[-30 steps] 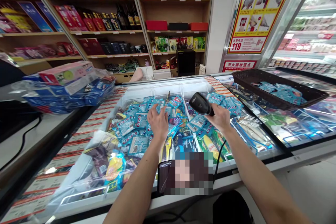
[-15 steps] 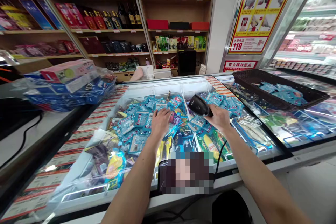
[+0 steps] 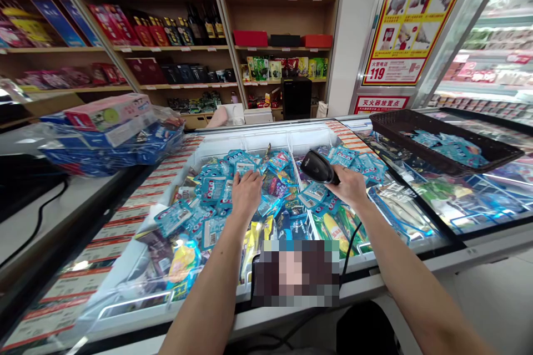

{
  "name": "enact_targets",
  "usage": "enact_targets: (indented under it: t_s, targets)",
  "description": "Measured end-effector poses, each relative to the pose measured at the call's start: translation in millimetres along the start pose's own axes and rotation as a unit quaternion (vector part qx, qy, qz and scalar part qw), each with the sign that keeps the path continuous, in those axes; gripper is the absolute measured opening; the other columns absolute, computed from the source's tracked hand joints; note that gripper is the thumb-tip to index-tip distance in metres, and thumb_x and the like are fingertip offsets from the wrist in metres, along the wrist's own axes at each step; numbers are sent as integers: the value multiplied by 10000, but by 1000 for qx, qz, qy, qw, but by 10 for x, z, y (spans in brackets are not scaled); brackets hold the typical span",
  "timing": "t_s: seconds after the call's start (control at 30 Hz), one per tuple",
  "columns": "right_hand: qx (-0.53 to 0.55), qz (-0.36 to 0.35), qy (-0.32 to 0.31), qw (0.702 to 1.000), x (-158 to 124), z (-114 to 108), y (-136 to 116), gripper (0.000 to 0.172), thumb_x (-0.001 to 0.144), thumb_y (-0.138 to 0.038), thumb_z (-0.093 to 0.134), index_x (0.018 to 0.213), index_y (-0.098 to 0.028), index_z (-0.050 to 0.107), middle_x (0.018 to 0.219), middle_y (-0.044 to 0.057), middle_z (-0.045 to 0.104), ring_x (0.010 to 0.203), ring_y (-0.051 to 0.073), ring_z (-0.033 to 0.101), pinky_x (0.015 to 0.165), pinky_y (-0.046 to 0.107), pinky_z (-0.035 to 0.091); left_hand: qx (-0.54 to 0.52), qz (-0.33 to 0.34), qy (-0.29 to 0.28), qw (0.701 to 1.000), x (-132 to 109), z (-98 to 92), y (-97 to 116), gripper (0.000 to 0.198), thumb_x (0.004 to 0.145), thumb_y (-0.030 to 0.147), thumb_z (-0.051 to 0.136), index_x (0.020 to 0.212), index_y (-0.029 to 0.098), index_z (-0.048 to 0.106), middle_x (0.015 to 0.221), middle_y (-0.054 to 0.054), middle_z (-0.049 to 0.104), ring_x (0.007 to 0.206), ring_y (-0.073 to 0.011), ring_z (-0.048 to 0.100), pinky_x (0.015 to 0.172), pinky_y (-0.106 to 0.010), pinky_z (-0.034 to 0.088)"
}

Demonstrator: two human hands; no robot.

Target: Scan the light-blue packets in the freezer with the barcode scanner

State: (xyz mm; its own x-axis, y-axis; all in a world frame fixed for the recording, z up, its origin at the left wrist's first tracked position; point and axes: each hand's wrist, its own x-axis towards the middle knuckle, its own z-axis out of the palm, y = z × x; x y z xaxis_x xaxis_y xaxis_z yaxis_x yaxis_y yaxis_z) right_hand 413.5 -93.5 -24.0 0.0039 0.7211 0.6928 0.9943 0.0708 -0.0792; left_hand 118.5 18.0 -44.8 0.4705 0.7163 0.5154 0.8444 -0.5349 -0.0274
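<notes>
Many small blue packets (image 3: 213, 189) lie spread on the glass top of a freezer (image 3: 266, 134). My left hand (image 3: 246, 194) rests palm down over them, fingers spread, touching packets near the middle. A black handheld scanner (image 3: 315, 167) is in my right hand (image 3: 351, 186), its head pointing left above the wire divider. Its cable runs down to the front edge. More blue packets (image 3: 368, 166) lie to the right, beside and beyond my right hand. Colourful bags (image 3: 181, 263) show through the glass.
A dark tray (image 3: 495, 147) with blue packets stands at the right. Plastic-wrapped boxes (image 3: 112, 138) sit at the left. A phone with a pixelated screen (image 3: 295, 274) is at the front edge. Shelves (image 3: 166, 47) stand behind.
My left hand has moved slightly left, and some packets on the left have shifted left and forward. My right hand and the scanner have hardly moved.
</notes>
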Motion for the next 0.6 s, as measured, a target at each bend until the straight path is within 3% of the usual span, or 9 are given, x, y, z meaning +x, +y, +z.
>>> enact_targets:
  t_s: [0.17, 0.3, 0.43, 0.6]
  targets:
    - [-10, 10, -1, 1000, 2, -14, 6, 354, 793, -458, 527, 1003, -191, 628, 797, 44, 674, 715, 184, 612, 579, 246, 330, -6, 8, 35, 999, 13, -127, 111, 310, 903, 322, 362, 1048, 239, 623, 1209, -63, 594, 1253, -230, 423, 1120, -504, 122]
    - [-23, 44, -2, 999, 6, -17, 39, 390, 777, -469, 540, 1026, -179, 618, 811, 59, 678, 702, 198, 613, 574, 257, 333, -75, 32, 48, 996, 41, -203, 299, 313, 903, 359, 378, 1079, 234, 605, 1147, -61, 623, 1196, -224, 479, 1101, -492, 190]
    - [-27, 67, -17, 997, 6, -28, 68, 390, 761, -450, 563, 1045, -187, 608, 837, 58, 681, 728, 211, 621, 573, 262, 340, -182, 66, 13, 981, 69, -158, 461, 321, 895, 401, 400, 1068, 232, 611, 1095, -54, 643, 1038, -206, 570, 962, -409, 388]
    - [-48, 63, -59, 995, 33, -61, 52, 384, 773, -462, 548, 1057, -209, 597, 872, 57, 683, 764, 220, 624, 603, 276, 364, -279, 93, -41, 955, 111, -109, 523, 357, 892, 437, 394, 1081, 233, 619, 1084, -59, 646, 999, -202, 590, 867, -362, 451]
